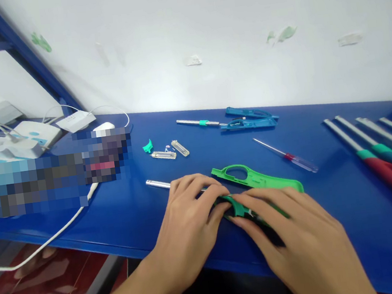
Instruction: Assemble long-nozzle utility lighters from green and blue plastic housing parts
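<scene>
Because teal part (239, 208) is small, left hand (186, 211) and right hand (300, 227), nearly closed, pinch it at lower centre, likely for control.

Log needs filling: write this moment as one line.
left hand: gripping teal part | right hand: gripping same part | beyond hands: green shell, screwdriver, blue shell pieces

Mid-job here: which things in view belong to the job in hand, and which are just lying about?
Likely the job:
- teal piece, at left hand and right hand
- metal tube
- green shell half
- perhaps screwdriver

Probably lying about:
- blue shell halves
- clear capsules, maybe spares
- red-bodied tool
- white cable
</scene>
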